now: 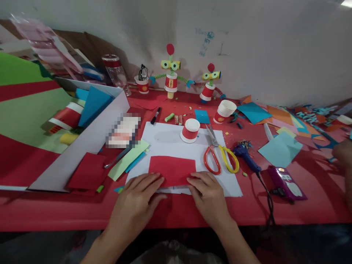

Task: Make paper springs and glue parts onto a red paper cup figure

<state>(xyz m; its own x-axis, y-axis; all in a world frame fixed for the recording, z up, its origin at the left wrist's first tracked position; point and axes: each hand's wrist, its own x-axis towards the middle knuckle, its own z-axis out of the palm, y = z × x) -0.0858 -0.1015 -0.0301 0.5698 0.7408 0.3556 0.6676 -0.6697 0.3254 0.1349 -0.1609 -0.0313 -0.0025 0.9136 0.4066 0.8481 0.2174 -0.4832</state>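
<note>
A red paper rectangle (pixel 172 169) lies on a white sheet (pixel 170 141) near the front edge of the red table (pixel 302 209). My left hand (pixel 139 200) rests flat with fingers stretched onto the paper's lower left edge. My right hand (pixel 207 194) lies flat on its lower right corner. Both hands press the red paper down and hold nothing else. Red and yellow scissors (pixel 218 156) lie just right of the paper. An upturned red and white paper cup (pixel 190 130) stands on the white sheet beyond it.
Two paper-cup robot figures (pixel 171 75) (pixel 210 84) stand by the wall. A blue glue gun (pixel 246 154) and purple box (pixel 287 182) lie right. Coloured paper scraps (pixel 280 148) cover the right side. A box of paper and cups (pixel 68 117) sits left. Another person's hand (pixel 343 154) shows at the right edge.
</note>
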